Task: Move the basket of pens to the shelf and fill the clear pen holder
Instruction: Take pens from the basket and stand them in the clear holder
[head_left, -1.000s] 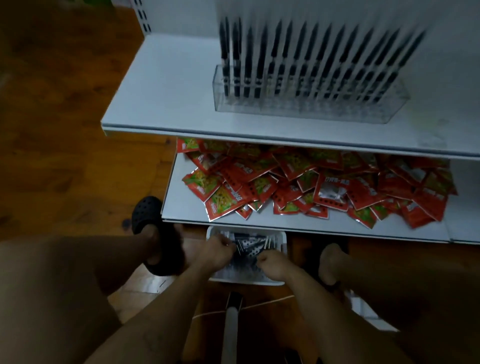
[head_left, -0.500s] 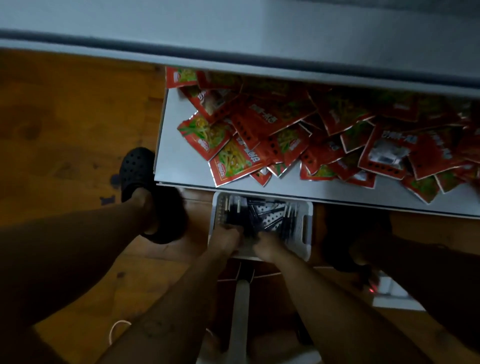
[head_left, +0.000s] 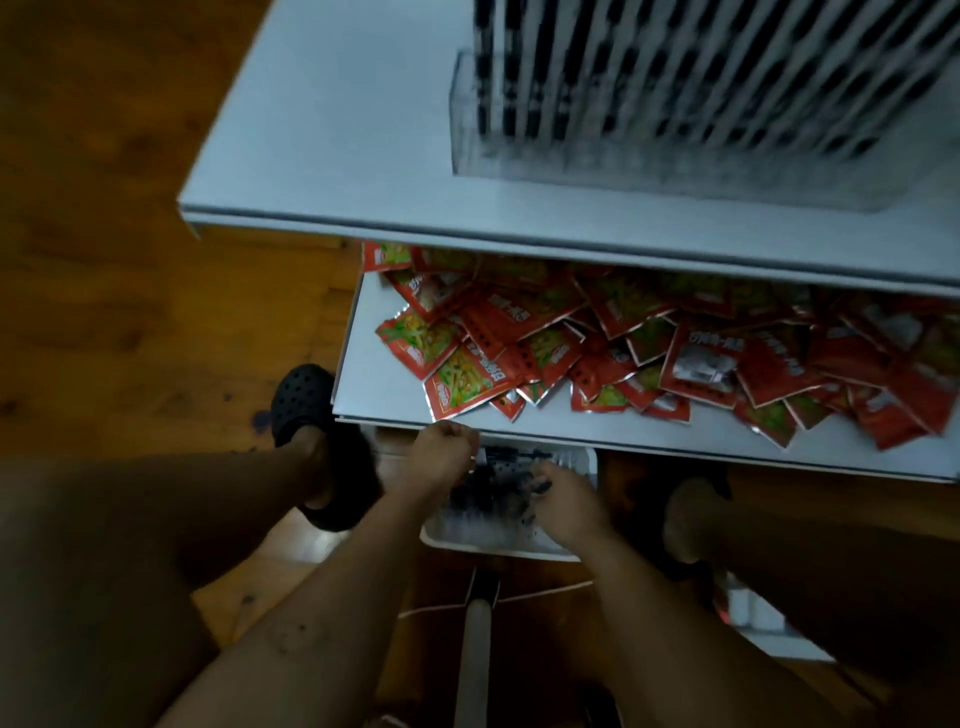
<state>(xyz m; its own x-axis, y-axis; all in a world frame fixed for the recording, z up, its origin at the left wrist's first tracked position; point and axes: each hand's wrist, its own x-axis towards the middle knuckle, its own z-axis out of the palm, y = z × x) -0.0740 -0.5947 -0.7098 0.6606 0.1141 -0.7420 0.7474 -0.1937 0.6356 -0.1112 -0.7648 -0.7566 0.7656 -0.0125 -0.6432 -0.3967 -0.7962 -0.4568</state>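
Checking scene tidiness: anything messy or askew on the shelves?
Yes: red snack packets on the lower shelf lie in a loose, overlapping heap. Pens in the clear pen holder above stand in orderly rows, though blurred.

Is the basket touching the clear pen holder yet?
Apart. Head view: the basket sits low, beneath the edge of the lower shelf; the clear pen holder stands on the upper shelf.

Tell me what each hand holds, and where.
Right hand seems to pinch black pens in the basket; where along them is blurred. Left hand is curled there too; its hold cannot be told.
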